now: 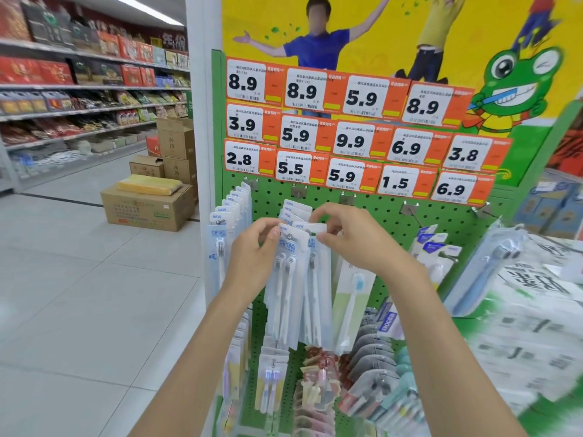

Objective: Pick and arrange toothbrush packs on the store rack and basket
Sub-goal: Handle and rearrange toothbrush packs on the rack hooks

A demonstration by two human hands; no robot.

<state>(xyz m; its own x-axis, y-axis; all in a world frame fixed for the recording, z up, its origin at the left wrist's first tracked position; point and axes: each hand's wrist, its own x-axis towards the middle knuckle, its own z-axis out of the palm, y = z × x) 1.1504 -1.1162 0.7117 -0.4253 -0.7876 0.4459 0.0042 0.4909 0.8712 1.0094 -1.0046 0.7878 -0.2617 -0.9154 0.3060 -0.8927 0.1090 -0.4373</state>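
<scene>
Where the toothbrush packs (285,298) hang on the green pegboard rack (388,212), we read "NEW" in blue on each header card. Our left hand (252,250) pinches the front pack's top edge between curled fingers and thumb; our right hand (353,238) pinches the header of the pack just behind it. Above, price tags (347,140) read 8.9, 5.9, 3.9, 2.8, 1.5 (small print illegible). Left of the rack's white edge, tiled floor (79,294) lies open up to cardboard boxes (148,212).
</scene>
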